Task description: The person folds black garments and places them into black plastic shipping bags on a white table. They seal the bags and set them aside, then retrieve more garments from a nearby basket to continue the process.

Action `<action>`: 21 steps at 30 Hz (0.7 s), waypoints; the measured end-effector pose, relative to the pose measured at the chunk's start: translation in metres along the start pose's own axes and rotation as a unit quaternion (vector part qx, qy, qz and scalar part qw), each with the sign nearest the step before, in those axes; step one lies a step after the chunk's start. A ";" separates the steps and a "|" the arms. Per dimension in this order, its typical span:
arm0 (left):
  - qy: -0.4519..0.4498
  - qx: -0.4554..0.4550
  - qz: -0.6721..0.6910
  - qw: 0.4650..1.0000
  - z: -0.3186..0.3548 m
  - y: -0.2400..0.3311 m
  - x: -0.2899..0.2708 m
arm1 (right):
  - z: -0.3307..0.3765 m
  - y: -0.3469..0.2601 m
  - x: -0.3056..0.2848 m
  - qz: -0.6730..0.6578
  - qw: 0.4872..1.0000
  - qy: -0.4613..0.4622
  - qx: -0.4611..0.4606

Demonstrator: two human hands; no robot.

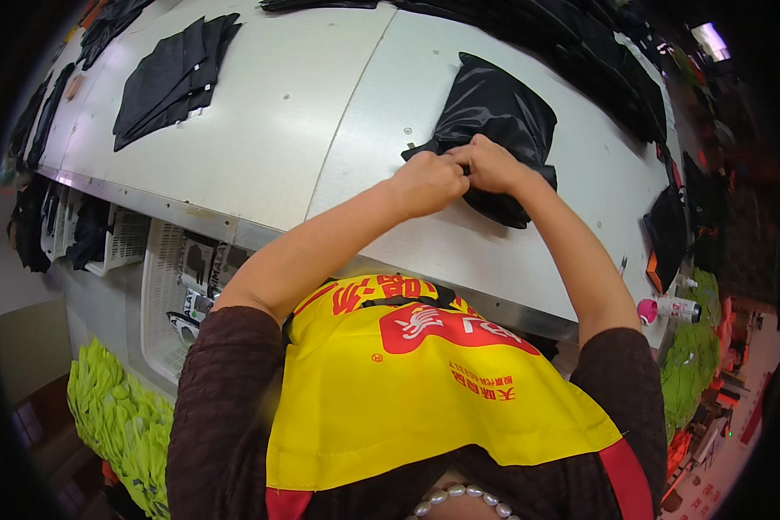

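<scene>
The black cloth (498,100) is laid on the table (355,165), mostly just beyond the hands. It is pinched by the left hand (429,184) and the right hand (492,165), fingers curled and close together; a part is left showing below the right.

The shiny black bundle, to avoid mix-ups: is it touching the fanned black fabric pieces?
Apart: the head view shows white tabletop between the shiny black bundle and fanned fabric pieces.
</scene>
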State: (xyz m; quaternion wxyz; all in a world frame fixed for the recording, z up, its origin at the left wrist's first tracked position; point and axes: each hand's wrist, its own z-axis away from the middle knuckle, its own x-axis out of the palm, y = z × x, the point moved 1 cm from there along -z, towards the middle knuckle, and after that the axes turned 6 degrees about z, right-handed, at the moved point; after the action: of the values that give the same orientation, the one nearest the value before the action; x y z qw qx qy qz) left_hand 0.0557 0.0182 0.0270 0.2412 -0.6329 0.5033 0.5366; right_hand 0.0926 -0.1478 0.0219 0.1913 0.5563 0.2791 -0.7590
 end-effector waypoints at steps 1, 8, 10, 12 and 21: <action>-0.009 -0.014 0.019 1.000 -0.002 0.001 0.002 | -0.007 0.012 -0.001 -0.062 0.998 -0.029 -0.013; -0.003 -0.059 0.120 0.991 0.005 -0.010 0.017 | 0.023 0.000 -0.025 -0.343 0.939 0.016 -0.010; 0.004 -0.063 0.123 0.990 0.008 -0.011 0.016 | 0.058 -0.015 -0.047 -0.234 0.962 0.137 0.040; -0.006 -0.060 0.123 0.991 0.005 -0.011 0.015 | 0.091 -0.024 -0.041 0.010 0.978 0.200 0.066; -0.097 -0.034 -0.032 0.994 -0.005 0.001 0.017 | 0.108 -0.001 0.019 0.198 0.962 0.178 0.055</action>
State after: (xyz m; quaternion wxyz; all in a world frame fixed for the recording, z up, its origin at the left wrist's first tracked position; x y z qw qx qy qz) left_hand 0.0555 0.0074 0.0129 0.2842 -0.6016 0.4384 0.6042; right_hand 0.0067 -0.2155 0.0286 0.2539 0.7365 0.1512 -0.6085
